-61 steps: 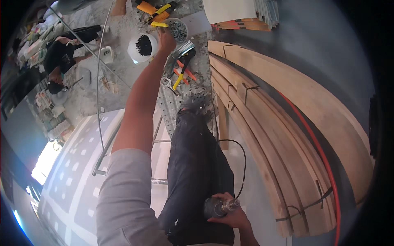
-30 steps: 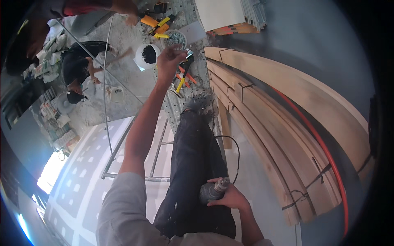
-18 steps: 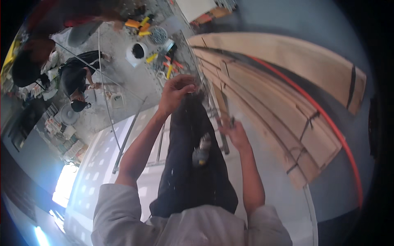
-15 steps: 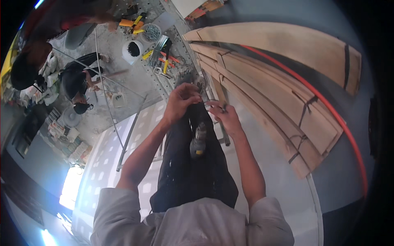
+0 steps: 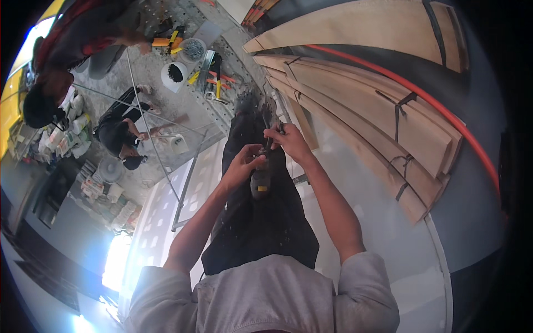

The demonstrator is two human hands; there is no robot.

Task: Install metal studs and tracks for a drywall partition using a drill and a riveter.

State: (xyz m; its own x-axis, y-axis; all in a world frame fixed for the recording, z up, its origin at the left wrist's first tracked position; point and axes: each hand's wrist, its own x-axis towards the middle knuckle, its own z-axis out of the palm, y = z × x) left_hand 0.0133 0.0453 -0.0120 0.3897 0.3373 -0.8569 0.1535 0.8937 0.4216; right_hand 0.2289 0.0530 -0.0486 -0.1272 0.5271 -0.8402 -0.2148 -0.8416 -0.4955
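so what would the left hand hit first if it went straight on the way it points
Probably the right hand, up and right of the left hand in the picture, though depth is hard to judge.

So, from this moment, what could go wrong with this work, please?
The power tool lies over the dark trousers; it might slide off if the legs shift.
The left hand and right hand are close to the tool's front end, so fingers could be hurt if it started.
The white tub of dark pieces stands open and could spill if knocked.
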